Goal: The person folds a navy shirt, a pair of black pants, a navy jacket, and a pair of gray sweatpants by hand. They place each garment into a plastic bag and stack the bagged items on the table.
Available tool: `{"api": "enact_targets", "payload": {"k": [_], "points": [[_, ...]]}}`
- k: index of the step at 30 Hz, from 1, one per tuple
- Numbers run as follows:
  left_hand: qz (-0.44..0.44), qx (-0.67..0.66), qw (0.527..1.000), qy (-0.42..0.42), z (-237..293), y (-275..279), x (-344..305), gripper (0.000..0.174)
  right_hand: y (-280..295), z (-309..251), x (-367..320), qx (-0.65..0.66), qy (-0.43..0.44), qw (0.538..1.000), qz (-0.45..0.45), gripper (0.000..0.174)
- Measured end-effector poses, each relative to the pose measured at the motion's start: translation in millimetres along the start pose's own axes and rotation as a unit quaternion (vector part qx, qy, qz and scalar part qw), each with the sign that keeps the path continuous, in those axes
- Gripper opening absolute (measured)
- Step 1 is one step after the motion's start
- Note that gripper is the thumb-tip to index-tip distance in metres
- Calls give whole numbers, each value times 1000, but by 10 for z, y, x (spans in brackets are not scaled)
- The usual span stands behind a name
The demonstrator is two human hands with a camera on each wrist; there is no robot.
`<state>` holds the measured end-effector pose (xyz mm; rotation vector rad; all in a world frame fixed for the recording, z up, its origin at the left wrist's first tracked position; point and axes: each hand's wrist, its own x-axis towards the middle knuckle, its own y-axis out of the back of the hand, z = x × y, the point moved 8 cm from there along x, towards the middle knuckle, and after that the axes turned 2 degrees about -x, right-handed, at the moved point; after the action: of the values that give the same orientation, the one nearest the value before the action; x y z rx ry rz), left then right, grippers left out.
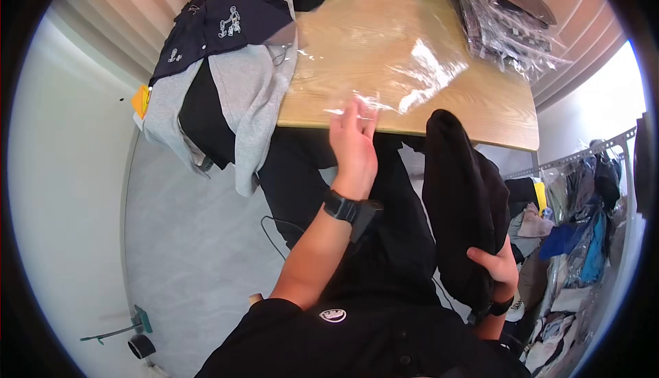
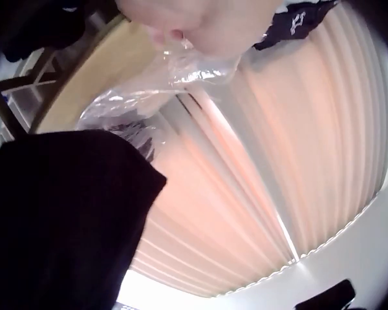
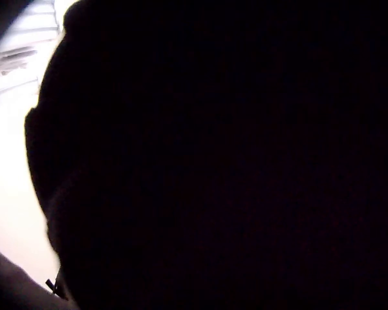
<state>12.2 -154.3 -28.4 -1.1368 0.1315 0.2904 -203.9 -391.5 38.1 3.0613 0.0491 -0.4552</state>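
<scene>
A clear plastic bag lies spread over the table, catching bright glare. Its near edge is pinched by my left hand at the table's front edge; the left wrist view shows the plastic gathered at the fingertips. To the right, my right hand grips a folded black garment low on its side, thumb across the front and fingers hidden behind. The garment stands up lengthwise in front of the table's right part. Its dark cloth fills most of the right wrist view.
Grey and dark clothes hang over the wooden table's left side. Bagged garments are stacked at its back right. A metal rack with packed clothes stands at the right, and a pleated curtain runs behind the table.
</scene>
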Motion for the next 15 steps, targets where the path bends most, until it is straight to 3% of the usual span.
{"api": "enact_targets", "payload": {"k": [2, 7, 11, 15], "points": [[-35, 96, 995, -16, -138, -17, -70, 15, 63, -22, -52, -1, 20, 1000, 18, 58], [-38, 169, 985, 16, -312, 51, -207, 14, 107, -90, -81, 35, 38, 998, 42, 51], [-32, 53, 998, -23, -64, 123, -83, 10, 144, -36, -62, 70, 37, 996, 50, 54], [20, 38, 994, -99, 362, 97, -92, 8, 149, 5, -25, 60, 32, 997, 25, 57]]}}
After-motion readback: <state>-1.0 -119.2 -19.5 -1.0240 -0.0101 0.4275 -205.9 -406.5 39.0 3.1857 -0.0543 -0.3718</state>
